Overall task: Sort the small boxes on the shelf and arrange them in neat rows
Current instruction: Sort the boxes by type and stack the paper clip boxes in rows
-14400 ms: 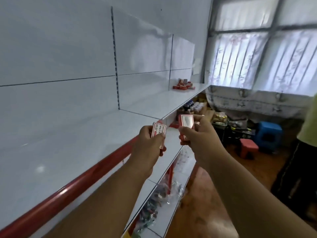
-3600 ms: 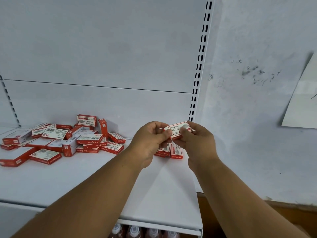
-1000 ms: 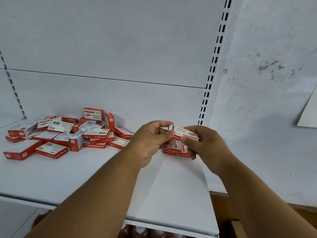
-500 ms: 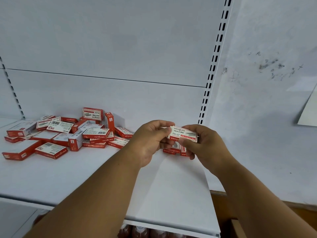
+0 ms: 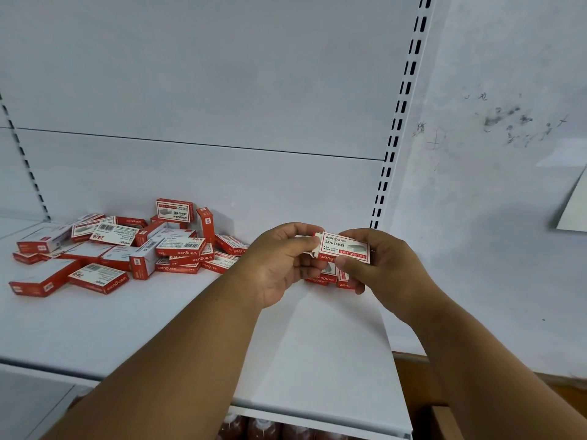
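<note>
**Barely begun: one box in hand, the heap still waiting**

You pinch a small box (image 5: 344, 248) between both hands, left hand (image 5: 279, 265) on its left end, right hand (image 5: 378, 268) curled round its right end, above the shelf (image 5: 317, 344) near the right upright. Under your hands a couple of placed boxes (image 5: 327, 276) start a row. The jumbled pile (image 5: 127, 246) to the left remains unsorted, so most of the work is left.
</note>
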`<state>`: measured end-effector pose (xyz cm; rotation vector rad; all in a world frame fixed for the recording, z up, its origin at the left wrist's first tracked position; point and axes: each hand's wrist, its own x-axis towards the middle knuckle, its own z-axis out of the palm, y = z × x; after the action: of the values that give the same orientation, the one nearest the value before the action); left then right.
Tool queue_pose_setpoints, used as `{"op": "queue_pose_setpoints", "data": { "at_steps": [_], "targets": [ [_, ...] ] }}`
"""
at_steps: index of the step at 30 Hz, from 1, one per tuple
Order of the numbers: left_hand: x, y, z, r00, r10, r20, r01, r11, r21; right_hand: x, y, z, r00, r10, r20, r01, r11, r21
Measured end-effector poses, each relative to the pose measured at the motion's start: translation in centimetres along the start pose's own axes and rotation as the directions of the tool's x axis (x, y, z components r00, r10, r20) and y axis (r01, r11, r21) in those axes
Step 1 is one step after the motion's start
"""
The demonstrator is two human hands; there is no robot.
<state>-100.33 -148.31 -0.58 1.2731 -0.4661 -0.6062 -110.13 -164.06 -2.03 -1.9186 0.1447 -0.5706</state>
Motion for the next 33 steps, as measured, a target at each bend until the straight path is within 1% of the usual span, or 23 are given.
{"op": "queue_pose_setpoints", "data": {
  "at_steps": [2,5,8,12,14,17,18,20,22,23,24,25,27,28,30,32,33],
  "targets": [
    [0.0,0.0,0.1,1.000,0.007,-0.006,-0.007,1.000,0.024,-0.1,-0.2,-0.2,1.000,-0.012,0.023,0.011,0.999,0.035],
    [0.0,-0.1,0.0,1.000,0.002,0.002,-0.002,1.000,0.019,-0.2,-0.4,-0.2,0.999,-0.023,0.029,0.022,0.999,0.029],
    [0.0,-0.2,0.0,0.999,-0.014,0.030,0.016,0.999,-0.041,-0.2,-0.4,0.0,1.000,-0.023,0.017,0.023,1.000,-0.011],
    [0.1,-0.3,0.1,0.995,-0.010,0.100,0.027,0.986,-0.166,-0.3,-0.8,0.3,0.999,-0.037,0.018,0.039,0.996,-0.081],
    [0.0,-0.3,0.0,0.989,-0.012,0.146,0.041,0.979,-0.197,-0.2,-1.1,0.4,0.997,-0.049,0.053,0.053,0.995,-0.084],
    [-0.1,-0.3,-0.1,0.976,-0.022,0.216,0.078,0.964,-0.255,-0.1,-1.4,0.2,0.988,-0.054,0.147,0.055,0.998,-0.006],
    [-0.1,-0.3,-0.1,0.976,-0.021,0.218,0.082,0.957,-0.278,-0.1,-1.5,0.2,0.986,-0.054,0.158,0.054,0.999,0.006],
    [0.1,-0.4,0.0,0.984,-0.012,0.178,0.062,0.959,-0.275,0.0,-1.7,0.3,0.988,-0.051,0.147,0.058,0.998,-0.039],
    [0.4,-0.5,0.1,0.996,0.000,0.090,0.018,0.981,-0.193,0.1,-1.8,0.4,0.992,-0.039,0.121,0.055,0.990,-0.129],
    [0.5,-0.6,0.3,0.999,0.007,0.032,-0.003,0.993,-0.121,0.2,-1.7,0.4,0.995,-0.026,0.093,0.044,0.980,-0.192],
    [0.6,-0.7,0.4,0.999,0.031,-0.039,-0.031,0.999,-0.006,0.4,-1.6,0.4,0.999,-0.010,0.047,0.022,0.963,-0.269],
    [0.7,-0.8,0.4,0.990,0.076,-0.116,-0.058,0.987,0.152,0.5,-1.4,0.3,1.000,0.003,-0.010,-0.006,0.935,-0.353],
    [0.9,-1.0,0.4,0.946,0.226,-0.232,-0.096,0.879,0.466,1.1,-0.7,0.1,0.995,0.035,-0.095,-0.079,0.860,-0.504],
    [1.0,-1.1,0.3,0.920,0.307,-0.245,-0.118,0.812,0.572,1.3,-0.4,0.1,0.991,0.066,-0.120,-0.122,0.826,-0.551],
    [1.2,-1.3,0.0,0.894,0.395,-0.212,-0.120,0.667,0.735,1.8,0.2,0.2,0.975,0.123,-0.183,-0.208,0.792,-0.573],
    [1.4,-1.9,-0.1,0.900,0.417,-0.125,-0.129,0.529,0.839,2.2,0.5,0.3,0.957,0.148,-0.250,-0.273,0.753,-0.599],
    [1.4,-2.2,-0.1,0.909,0.412,-0.066,-0.153,0.478,0.865,2.4,0.7,0.3,0.952,0.155,-0.265,-0.293,0.716,-0.633]
  ]
}}
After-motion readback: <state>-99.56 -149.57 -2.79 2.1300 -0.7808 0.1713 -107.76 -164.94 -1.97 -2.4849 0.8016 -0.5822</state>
